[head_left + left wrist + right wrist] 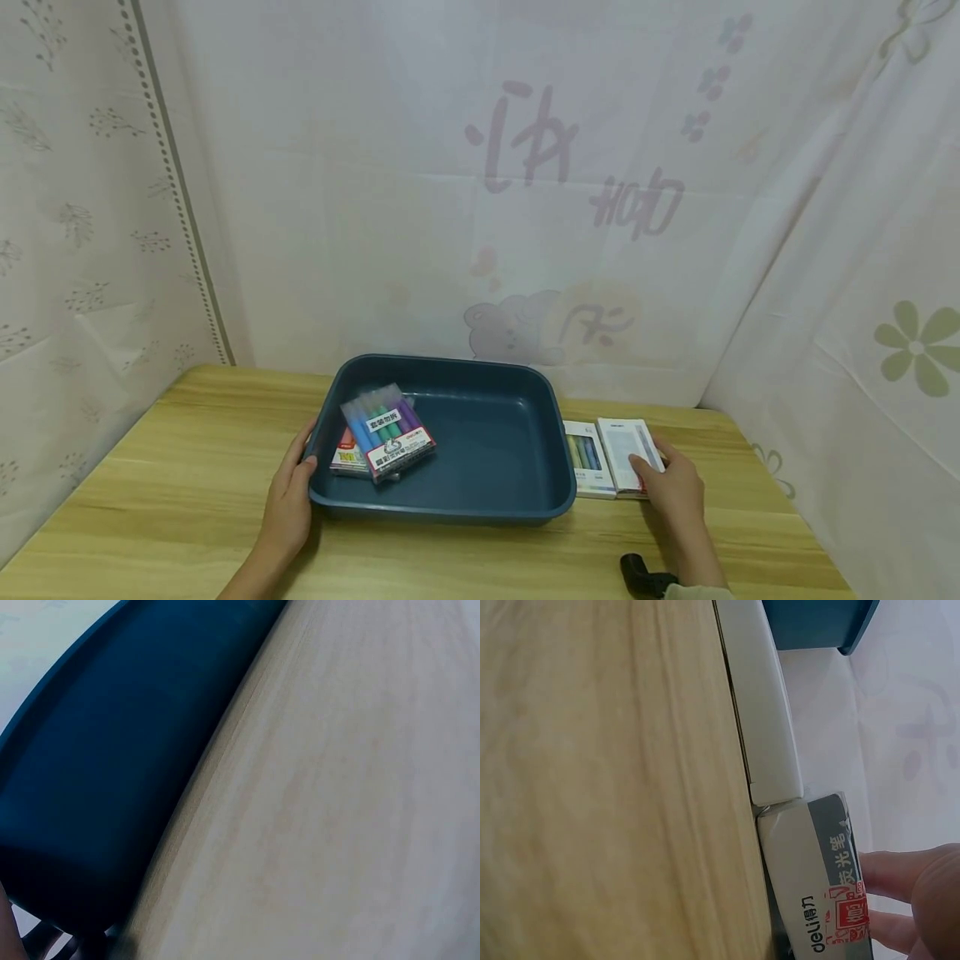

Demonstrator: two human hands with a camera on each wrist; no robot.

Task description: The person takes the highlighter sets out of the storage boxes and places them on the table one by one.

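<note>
A dark blue plastic tray [487,450] stands on the table; my left hand [288,500] grips its left side, thumb at the rim. In the left wrist view, the tray's outer wall [127,750] fills the left side, and most of that hand is out of sight. My right hand [675,487] holds a white deli highlighter box [626,446], thumb on its top face and fingers round the far side. A red mark shows on the end of the box in the right wrist view. Beside it lies a white box with a window [588,458] showing coloured pens.
Inside the tray's left part, a clear pack of coloured pens [386,433] lies over a red and white packet [347,454]. A black angled piece [641,575] is by my right wrist. Printed curtains [375,208] hang behind the wooden table [187,467] and along both sides.
</note>
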